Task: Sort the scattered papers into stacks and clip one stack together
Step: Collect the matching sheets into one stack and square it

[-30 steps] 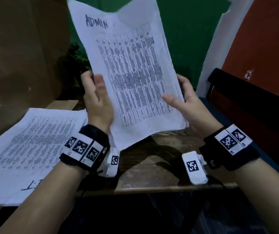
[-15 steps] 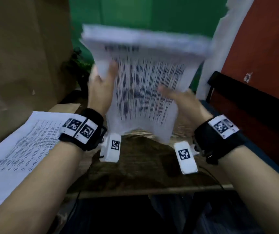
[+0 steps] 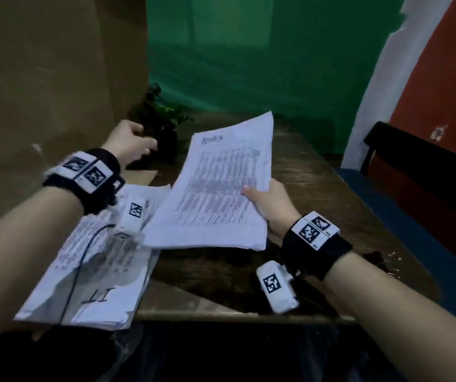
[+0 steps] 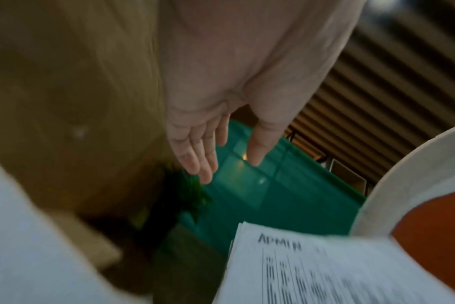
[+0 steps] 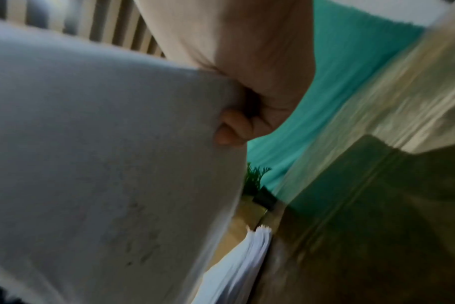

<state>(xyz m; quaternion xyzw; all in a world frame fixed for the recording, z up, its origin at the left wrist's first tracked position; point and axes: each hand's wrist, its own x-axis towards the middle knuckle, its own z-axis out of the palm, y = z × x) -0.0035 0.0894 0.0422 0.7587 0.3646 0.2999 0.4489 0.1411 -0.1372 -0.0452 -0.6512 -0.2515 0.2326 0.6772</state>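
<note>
One wooden desk (image 3: 318, 194) carries two paper stacks. The larger-looking IT stack (image 3: 91, 274) lies flat at the desk's near left edge, its long axis running from near-left to far-right, heading toward the person. The ADMIN stack (image 3: 218, 188) is held above the desk's middle, tilted, its long axis pointing away with the heading at the far end. The right hand (image 3: 269, 205) takes a grip on this stack's right edge, thumb on top, fingers curled beneath. The left hand (image 3: 129, 143) reaches toward one small potted plant (image 3: 163, 119), fingers relaxed and spread, grasping nothing
</note>
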